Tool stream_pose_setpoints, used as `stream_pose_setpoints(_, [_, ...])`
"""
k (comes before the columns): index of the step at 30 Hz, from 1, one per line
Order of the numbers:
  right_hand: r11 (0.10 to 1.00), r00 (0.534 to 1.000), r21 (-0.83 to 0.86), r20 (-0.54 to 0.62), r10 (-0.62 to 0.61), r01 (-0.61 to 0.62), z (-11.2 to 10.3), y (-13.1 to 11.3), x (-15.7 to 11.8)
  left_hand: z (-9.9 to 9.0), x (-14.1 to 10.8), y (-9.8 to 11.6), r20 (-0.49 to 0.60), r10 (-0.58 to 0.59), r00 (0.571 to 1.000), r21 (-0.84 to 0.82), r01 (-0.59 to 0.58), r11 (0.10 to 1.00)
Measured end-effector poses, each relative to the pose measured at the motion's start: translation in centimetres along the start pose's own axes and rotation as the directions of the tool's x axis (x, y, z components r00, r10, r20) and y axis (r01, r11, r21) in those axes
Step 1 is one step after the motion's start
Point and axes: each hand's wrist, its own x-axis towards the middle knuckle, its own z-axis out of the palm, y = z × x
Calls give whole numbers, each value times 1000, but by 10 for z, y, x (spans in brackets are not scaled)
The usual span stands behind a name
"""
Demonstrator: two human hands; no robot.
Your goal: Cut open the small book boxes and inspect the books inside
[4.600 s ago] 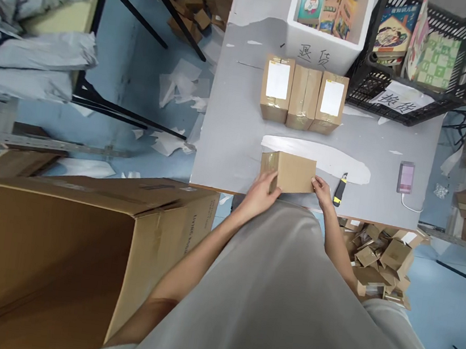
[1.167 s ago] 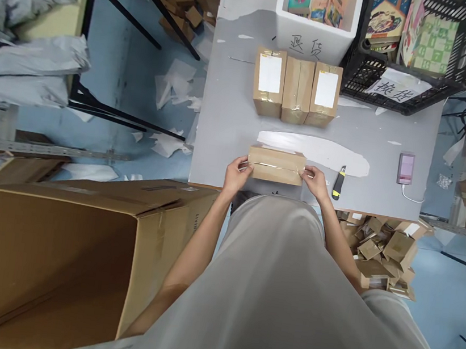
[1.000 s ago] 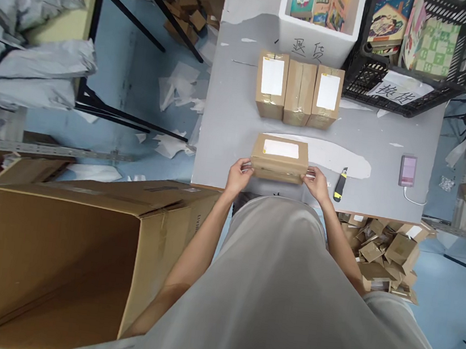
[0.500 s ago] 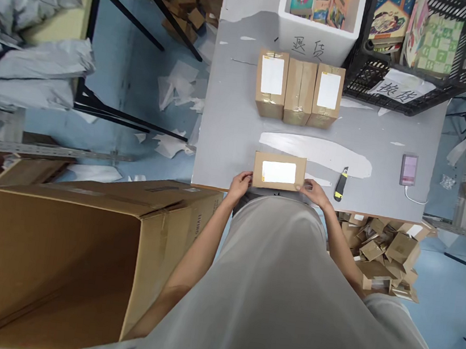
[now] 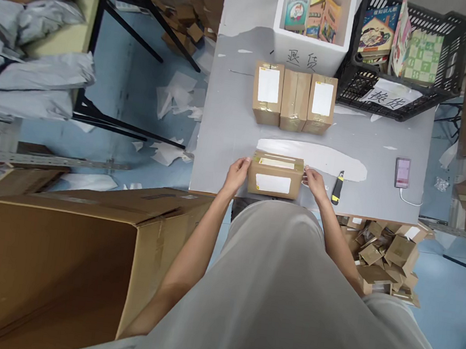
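A small taped cardboard box with white labels on two of its faces is at the near edge of the table. My left hand grips its left end, fingers closed against the cardboard. At the opposite end my right hand holds it between thumb and fingers. Just right of that hand lies a yellow and black utility knife. Beyond the held box, three similar boxes stand side by side, the outer two bearing white labels.
At the back are a white bin of books and a black plastic crate with more books. A phone on a cable lies right. A large open carton stands left of me; discarded boxes are heaped at right.
The held box has turned so that a second labelled face shows along its top. Both hands have shifted up along its ends. The whole view has moved slightly.
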Motion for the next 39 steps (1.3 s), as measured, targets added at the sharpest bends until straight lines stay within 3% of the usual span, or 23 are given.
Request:
stream_pose_setpoints(5, [994,992,-31,-63,-107,105,-5,2,-21,-14,-24,-6,-10,24,1000,21,-23,1000])
stream_pose_setpoints(10, [992,996,-116,-67,-55,47,-1,11,-23,-10,-42,-18,3,-27,1000,32,27,999])
stream_pose_setpoints(18, [989,998,-144,-55,-42,34,-2,19,-16,-9,-36,-17,6,-37,999,64,37,997])
stream_pose_setpoints(28, [997,999,-71,-32,-27,24,-1,22,-15,-24,-42,-11,-7,-43,999,130,43,991])
stream_pose_setpoints(34, [995,999,-92,-14,-34,33,-4,19,10,-17,-21,-6,-39,-95,995,103,99,990])
stream_pose_setpoints(39, [995,989,-90,-135,-63,51,-27,-1,62,-10,22,27,-56,0,998,115,6,993])
